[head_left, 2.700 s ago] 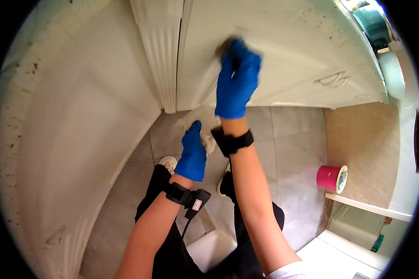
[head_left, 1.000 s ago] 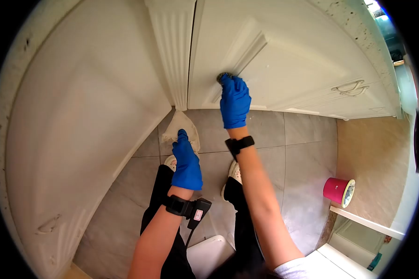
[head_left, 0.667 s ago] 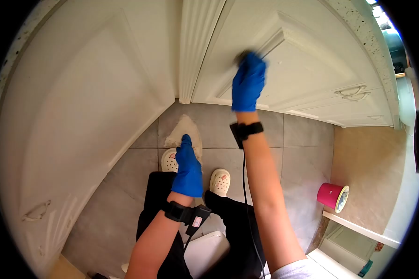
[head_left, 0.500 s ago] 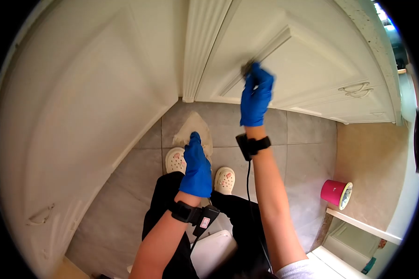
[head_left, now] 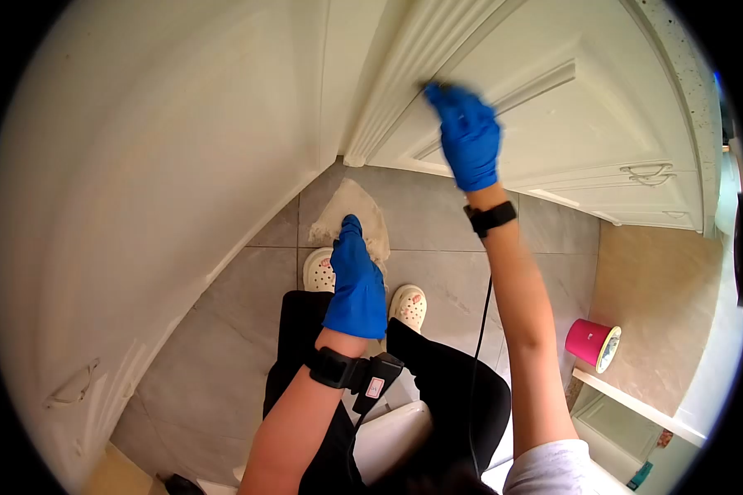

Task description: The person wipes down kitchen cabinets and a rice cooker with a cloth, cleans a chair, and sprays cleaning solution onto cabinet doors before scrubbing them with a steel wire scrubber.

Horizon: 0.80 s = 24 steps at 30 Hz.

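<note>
My right hand [head_left: 470, 136], in a blue glove, is closed on a small dark scouring pad [head_left: 434, 85] against the white cabinet door [head_left: 586, 107], close to the fluted trim strip [head_left: 413, 74]. The pad is blurred and mostly covered by my fingers, so its exact kind is hard to make out. Lower down, my left hand [head_left: 357, 280], also gloved in blue, is wrapped round a beige cloth [head_left: 351, 206]. The cloth hangs spread out above the grey tiles, between and just beyond my shoes.
White cabinet panels [head_left: 182, 148] rise on the left, meeting the door in a corner. Metal handles [head_left: 648, 173] stick out at the right. A pink tub [head_left: 590, 345] stands on the right. White clogs [head_left: 409, 307] are on the tiled floor [head_left: 446, 223]. A cable [head_left: 477, 355] hangs by my right arm.
My right hand has moved up and left across the door with the pad, up to the trim strip. My left hand stays on the cloth; the view has shifted slightly.
</note>
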Tool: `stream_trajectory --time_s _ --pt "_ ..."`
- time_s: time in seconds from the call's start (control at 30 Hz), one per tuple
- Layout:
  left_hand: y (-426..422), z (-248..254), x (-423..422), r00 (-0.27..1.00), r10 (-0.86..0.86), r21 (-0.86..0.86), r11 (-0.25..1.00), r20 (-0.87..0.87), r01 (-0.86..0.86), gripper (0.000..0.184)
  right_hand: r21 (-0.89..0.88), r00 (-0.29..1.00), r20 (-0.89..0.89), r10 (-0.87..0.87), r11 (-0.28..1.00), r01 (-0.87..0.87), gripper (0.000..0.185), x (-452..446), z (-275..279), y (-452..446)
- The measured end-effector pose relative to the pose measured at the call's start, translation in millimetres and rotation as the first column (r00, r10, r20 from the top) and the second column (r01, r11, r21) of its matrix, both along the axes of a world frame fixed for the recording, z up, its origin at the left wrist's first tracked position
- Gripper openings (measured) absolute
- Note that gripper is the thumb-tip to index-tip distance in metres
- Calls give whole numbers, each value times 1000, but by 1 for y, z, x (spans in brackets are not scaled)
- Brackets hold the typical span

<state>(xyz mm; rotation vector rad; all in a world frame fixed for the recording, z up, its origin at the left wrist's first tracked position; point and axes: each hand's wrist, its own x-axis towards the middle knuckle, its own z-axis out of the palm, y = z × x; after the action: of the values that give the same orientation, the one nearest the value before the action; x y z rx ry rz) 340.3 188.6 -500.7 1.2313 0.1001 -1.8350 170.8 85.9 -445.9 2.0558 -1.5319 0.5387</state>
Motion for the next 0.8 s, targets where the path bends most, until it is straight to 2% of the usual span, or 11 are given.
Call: stream_trajectory --time_s 0.03,0.07,0.2,0.3,0.47,0.5,0.57,0.7,0.73,0.77,0.8 --pt "-4 7 0 1000 -20 3 1000 -18 21 47 3 997 51 -50 999 50 41 4 21 -1" --pt "-3 2 -3 999 -22 0 1000 -26 22 47 -180 997 52 65 982 -55 40 1 6 -9" --pt "-10 -20 -10 998 -1 32 999 66 -1 48 75 978 -48 204 977 -200 27 -6 -75 -9" --pt "-4 -22 -5 1000 9 44 999 22 -10 49 243 835 -430 344 935 -259 28 -17 -77 -9" --pt "-7 -14 1 997 68 57 996 -47 -66 50 -97 941 -334 57 991 -94 31 -11 14 -4" --pt "-3 -16 -3 997 54 64 997 -47 -51 50 -39 956 -170 239 968 -248 29 -12 -5 -8" --pt "-6 -17 -14 997 41 -16 999 69 -40 51 184 923 -234 306 946 -267 28 -8 -63 -8" --pt "-6 -21 -19 995 41 -10 999 91 -41 50 336 1000 -14 13 942 -8 22 6 -67 34" --pt "-6 -38 -15 999 2 17 1000 42 -3 49 265 889 437 -135 964 16 22 5 -64 48" --pt "-3 -44 -7 999 -36 52 998 0 36 48 219 562 796 -223 973 76 22 5 -64 62" --pt "-8 -47 -3 996 -79 110 991 -39 83 47 219 214 950 -230 973 72 23 -8 -71 69"
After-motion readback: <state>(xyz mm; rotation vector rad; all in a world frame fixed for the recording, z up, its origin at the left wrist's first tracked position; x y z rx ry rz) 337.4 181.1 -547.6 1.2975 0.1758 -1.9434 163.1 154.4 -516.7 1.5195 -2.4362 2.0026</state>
